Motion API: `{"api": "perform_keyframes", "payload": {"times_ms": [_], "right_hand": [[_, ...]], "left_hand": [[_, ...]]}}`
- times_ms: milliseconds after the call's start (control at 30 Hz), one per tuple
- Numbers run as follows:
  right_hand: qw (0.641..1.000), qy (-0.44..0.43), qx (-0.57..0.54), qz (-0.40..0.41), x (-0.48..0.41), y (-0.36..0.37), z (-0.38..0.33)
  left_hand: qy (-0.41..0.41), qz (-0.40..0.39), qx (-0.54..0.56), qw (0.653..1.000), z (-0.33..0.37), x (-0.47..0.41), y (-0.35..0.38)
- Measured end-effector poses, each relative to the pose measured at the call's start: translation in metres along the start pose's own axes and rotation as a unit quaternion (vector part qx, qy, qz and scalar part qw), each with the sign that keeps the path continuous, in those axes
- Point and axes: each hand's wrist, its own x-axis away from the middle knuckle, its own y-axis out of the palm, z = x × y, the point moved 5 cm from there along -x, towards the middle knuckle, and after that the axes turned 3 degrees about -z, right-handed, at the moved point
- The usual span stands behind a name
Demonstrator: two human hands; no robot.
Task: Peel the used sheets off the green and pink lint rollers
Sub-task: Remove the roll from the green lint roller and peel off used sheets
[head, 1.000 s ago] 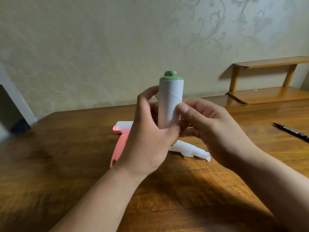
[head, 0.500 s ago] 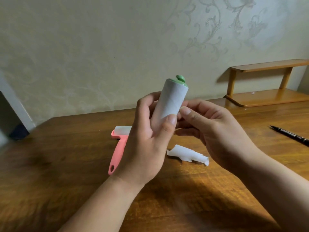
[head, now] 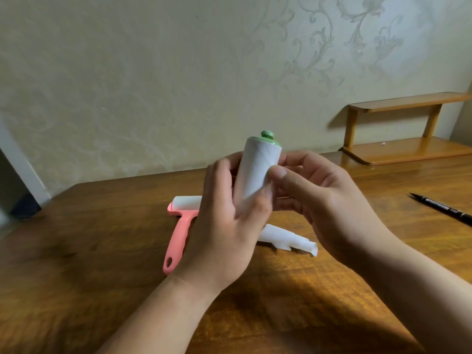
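Observation:
The green lint roller [head: 258,164] points up and a little to the right, its white roll showing and its green cap on top. My left hand [head: 229,226] is wrapped around its lower part, thumb pressed on the roll. My right hand [head: 319,200] is at the roll's right side, thumb tip touching the paper near a diagonal seam. The pink lint roller [head: 180,231] lies on the table behind my left hand, handle toward me. A peeled white sheet [head: 288,240] lies crumpled on the table under my hands.
A black pen [head: 444,208] lies at the right on the wooden table [head: 76,277]. A small wooden shelf [head: 403,131] stands at the back right against the patterned wall.
The green roller went from upright to tilted right, then came slightly more upright. My right thumb has moved onto the roll's right side; my left thumb stays on the roll.

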Motion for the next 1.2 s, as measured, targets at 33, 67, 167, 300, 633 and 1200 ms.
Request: {"api": "perform_keyframes", "payload": {"times_ms": [33, 67, 167, 300, 633, 1200], "right_hand": [[1.000, -0.006, 0.013, 0.002, 0.001, 0.000, -0.001], [0.999, -0.014, 0.028, 0.003, 0.002, 0.000, -0.003], [0.996, -0.047, 0.078, 0.010, 0.005, 0.000, -0.008], [0.998, -0.032, 0.051, 0.005, 0.006, 0.005, -0.008], [0.988, 0.099, -0.114, -0.015, 0.007, 0.016, 0.000], [0.976, 0.129, -0.174, -0.027, 0.008, 0.021, 0.005]], "left_hand": [[-0.005, -0.007, 0.026, 1.000, 0.000, 0.000, 0.000], [-0.006, -0.010, 0.038, 0.999, 0.000, 0.000, -0.001], [-0.008, -0.006, 0.048, 0.999, 0.000, 0.000, -0.003], [-0.006, 0.023, 0.041, 0.999, -0.003, -0.001, -0.004], [0.006, 0.054, 0.023, 0.998, -0.007, 0.000, 0.000], [-0.001, 0.052, 0.001, 0.999, -0.002, 0.001, 0.002]]}}
